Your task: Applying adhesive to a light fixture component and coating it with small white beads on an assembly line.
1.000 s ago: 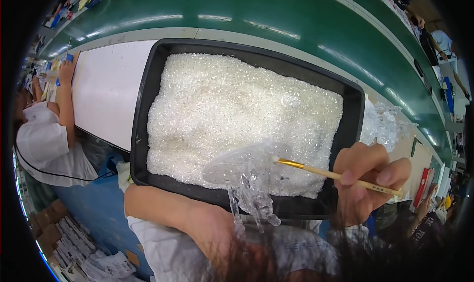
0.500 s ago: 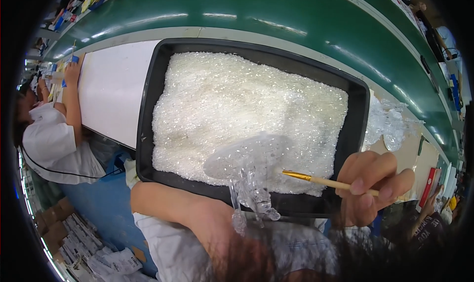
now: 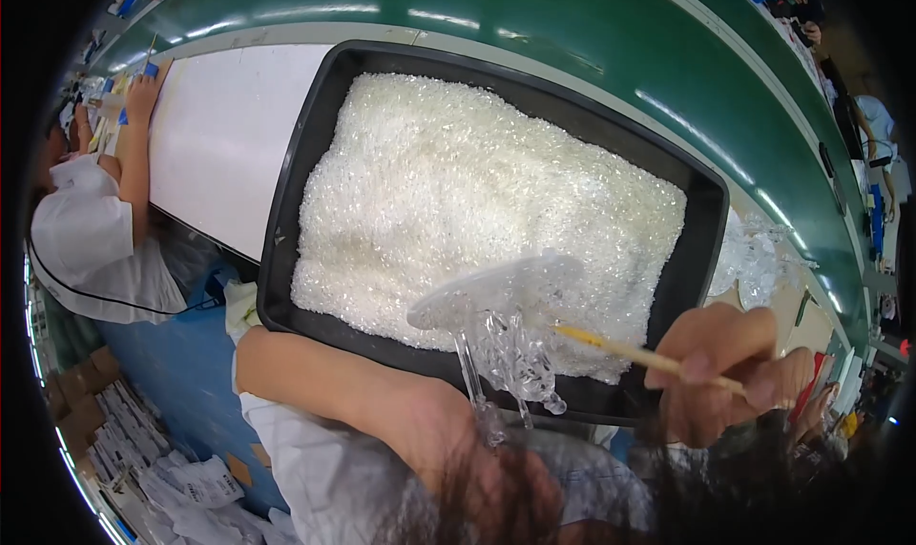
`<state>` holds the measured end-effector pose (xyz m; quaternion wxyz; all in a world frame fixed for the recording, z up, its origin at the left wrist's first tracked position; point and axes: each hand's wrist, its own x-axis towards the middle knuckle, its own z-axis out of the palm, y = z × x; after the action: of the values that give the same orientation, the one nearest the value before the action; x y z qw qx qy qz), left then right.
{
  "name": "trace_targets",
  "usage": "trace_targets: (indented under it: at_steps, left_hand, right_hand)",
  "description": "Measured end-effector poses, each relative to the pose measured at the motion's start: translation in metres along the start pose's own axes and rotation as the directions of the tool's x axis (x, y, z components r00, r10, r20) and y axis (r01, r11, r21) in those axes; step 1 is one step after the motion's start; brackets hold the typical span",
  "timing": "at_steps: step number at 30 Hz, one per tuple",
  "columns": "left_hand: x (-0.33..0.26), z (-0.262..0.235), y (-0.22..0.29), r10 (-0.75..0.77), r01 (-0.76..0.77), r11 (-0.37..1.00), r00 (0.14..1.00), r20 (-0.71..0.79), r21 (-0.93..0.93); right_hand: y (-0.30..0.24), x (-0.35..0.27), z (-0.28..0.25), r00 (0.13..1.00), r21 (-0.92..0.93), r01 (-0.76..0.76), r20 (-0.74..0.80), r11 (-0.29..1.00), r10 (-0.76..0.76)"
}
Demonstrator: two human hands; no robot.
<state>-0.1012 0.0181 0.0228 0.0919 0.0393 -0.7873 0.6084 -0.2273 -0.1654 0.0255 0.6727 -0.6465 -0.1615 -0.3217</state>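
Note:
In my right hand [image 3: 730, 373] is a thin paintbrush [image 3: 625, 350] with a pale wooden handle, pinched between thumb and fingers. Its yellowish tip points left, close to a clear plastic figure with an oval base [image 3: 496, 289]. My left hand [image 3: 491, 473] is closed at the lower end of this figure; dark hair hides most of its fingers. The figure is tilted, its flat oval side up and its moulded clear parts hanging below. Under it lies a black tray [image 3: 286, 216], spread with white glittering granules [image 3: 477, 182].
A white board [image 3: 234, 144] lies left of the tray, with a co-worker's arm [image 3: 138, 154] at its far end. More clear plastic pieces [image 3: 754, 263] rest right of the tray. Beyond runs a green conveyor belt [image 3: 572, 58]. Cartons and bags [image 3: 143, 450] stand low at left.
The clear figure has moved slightly right and tilted more edge-on. My right hand with the brush has shifted a little right. The whole view has turned slightly.

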Motion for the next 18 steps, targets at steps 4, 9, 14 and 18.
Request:
trace_targets:
  at_steps: [4, 9, 14, 18]
  left_hand:
    - [0.006, 0.002, 0.009, -0.067, 0.018, 0.835, 0.995, 0.068, 0.550]
    - [0.002, 0.006, 0.005, -0.161, 0.154, 0.965, 0.987, 0.019, 0.213]
    - [-0.003, 0.015, -0.015, -0.092, 0.093, 0.994, 0.996, -0.017, 0.062]
    - [-0.003, 0.020, -0.026, 0.003, 0.001, 0.998, 0.998, -0.060, 0.066]
  right_hand:
    - [-0.007, -0.001, -0.004, 0.999, 0.068, -0.002, 0.036, 0.998, -0.001]
    - [-0.019, 0.001, -0.004, 0.999, -0.072, -0.041, 0.014, 0.997, 0.042]
    - [-0.011, 0.001, 0.005, 1.000, -0.066, -0.020, 0.009, 0.998, 0.021]
    - [-0.013, -0.007, 0.007, 1.000, -0.116, 0.004, -0.026, 0.993, -0.007]
